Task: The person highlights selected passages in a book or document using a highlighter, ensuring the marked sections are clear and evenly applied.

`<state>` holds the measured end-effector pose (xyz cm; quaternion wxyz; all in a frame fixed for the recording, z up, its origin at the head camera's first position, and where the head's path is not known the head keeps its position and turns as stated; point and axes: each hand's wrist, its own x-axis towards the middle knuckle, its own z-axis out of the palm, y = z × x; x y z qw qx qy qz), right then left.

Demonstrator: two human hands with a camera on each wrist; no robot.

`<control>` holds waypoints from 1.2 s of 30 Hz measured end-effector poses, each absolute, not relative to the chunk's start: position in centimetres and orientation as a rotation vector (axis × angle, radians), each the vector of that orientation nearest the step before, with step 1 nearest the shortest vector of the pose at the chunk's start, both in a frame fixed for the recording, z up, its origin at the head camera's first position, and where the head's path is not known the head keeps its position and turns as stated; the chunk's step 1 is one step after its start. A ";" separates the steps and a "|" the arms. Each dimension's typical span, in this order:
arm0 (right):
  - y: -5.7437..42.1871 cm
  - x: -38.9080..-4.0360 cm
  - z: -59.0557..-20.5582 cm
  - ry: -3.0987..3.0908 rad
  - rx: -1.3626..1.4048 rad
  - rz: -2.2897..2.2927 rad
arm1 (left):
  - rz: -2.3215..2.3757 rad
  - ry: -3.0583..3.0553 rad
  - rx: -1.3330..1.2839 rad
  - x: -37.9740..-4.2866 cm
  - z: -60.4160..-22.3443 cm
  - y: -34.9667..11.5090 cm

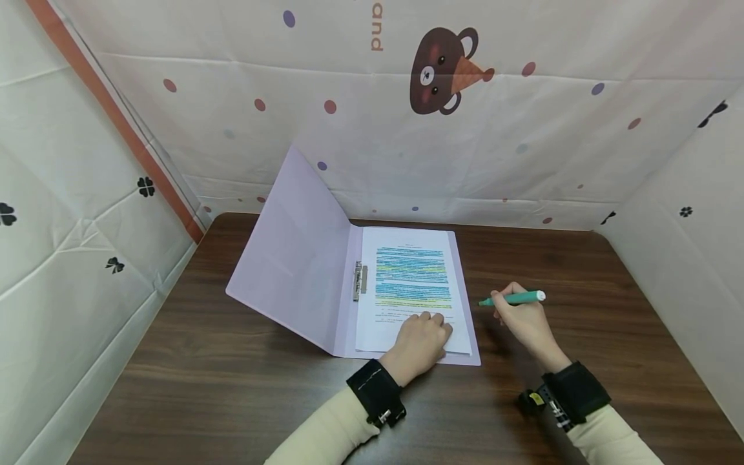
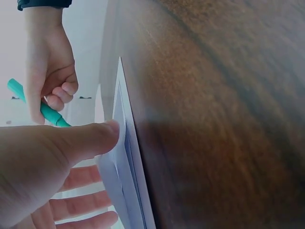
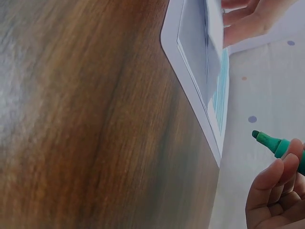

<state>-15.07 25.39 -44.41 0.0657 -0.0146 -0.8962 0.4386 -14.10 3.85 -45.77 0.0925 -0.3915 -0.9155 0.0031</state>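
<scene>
A pale purple folder (image 1: 290, 258) lies spread on the table, its front cover raised at the left. Inside it are printed sheets (image 1: 386, 332), the top one marked with blue and yellow highlighter lines. My left hand (image 1: 421, 342) rests on the lower right part of the paper, fingers stretched over it; in the left wrist view its thumb is at the sheets' edge. To the right of the folder, my right hand (image 1: 526, 323) pinches a green highlighter (image 1: 523, 298) above the table. Its uncapped tip (image 3: 262, 137) points left toward the paper.
A metal clip (image 1: 360, 281) is fixed at the folder's spine. The dark wooden table (image 1: 232, 400) meets white patterned cloth (image 1: 372, 142) at the back and both sides. Black straps with cameras sit on both wrists.
</scene>
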 end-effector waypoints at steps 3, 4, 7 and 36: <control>25.5 -15.1 -44.6 -2.713 -0.052 1.314 | -0.034 -2.693 -1.146 -14.1 -45.7 3.8; 25.5 -15.1 -44.6 -2.712 -0.061 1.316 | -0.041 -2.689 -1.141 -14.0 -45.6 3.8; 25.6 -15.2 -44.7 -2.711 -0.061 1.312 | -0.057 -2.680 -1.121 -14.0 -45.4 3.7; 25.6 -15.2 -44.5 -2.723 -0.067 1.308 | -0.304 -2.509 -0.861 -14.9 -42.8 0.4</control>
